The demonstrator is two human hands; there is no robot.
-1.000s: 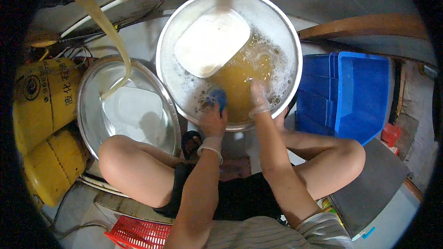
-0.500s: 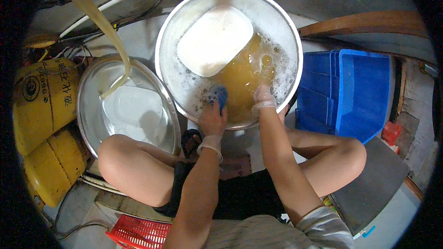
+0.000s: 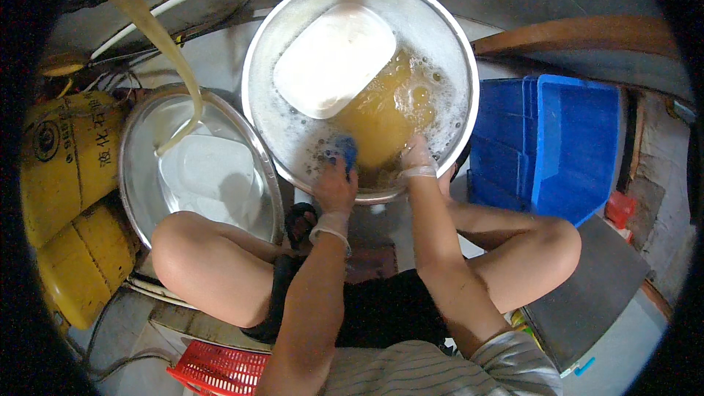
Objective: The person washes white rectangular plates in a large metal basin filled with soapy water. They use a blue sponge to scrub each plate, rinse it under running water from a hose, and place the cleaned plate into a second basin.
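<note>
A large round metal basin [image 3: 470, 51] holds murky yellow-brown water with white suds. My left hand [image 3: 336, 189], in a thin clear glove, grips a blue scrubbing sponge [image 3: 342, 151] at the near left of the water. On the near right side my right hand [image 3: 416, 155], gloved likewise, reaches over the rim. Its fingers dip into the water, so what they do is hidden. A white oval-cornered plastic tub or lid [image 3: 335, 59] floats at the far left of the basin, apart from both hands.
To the left, a second metal basin [image 3: 126, 176] holds water and submerged white containers; a yellowish hose [image 3: 158, 33] hangs into it. Yellow plastic jugs [image 3: 77, 169] stand further left. Stacked blue crates [image 3: 539, 150] are at the right, a red basket [image 3: 220, 369] at the lower left.
The whole view has shifted slightly. Both hands stay near the same spots at the basin's near side, and the water beside my right hand is more stirred and frothy.
</note>
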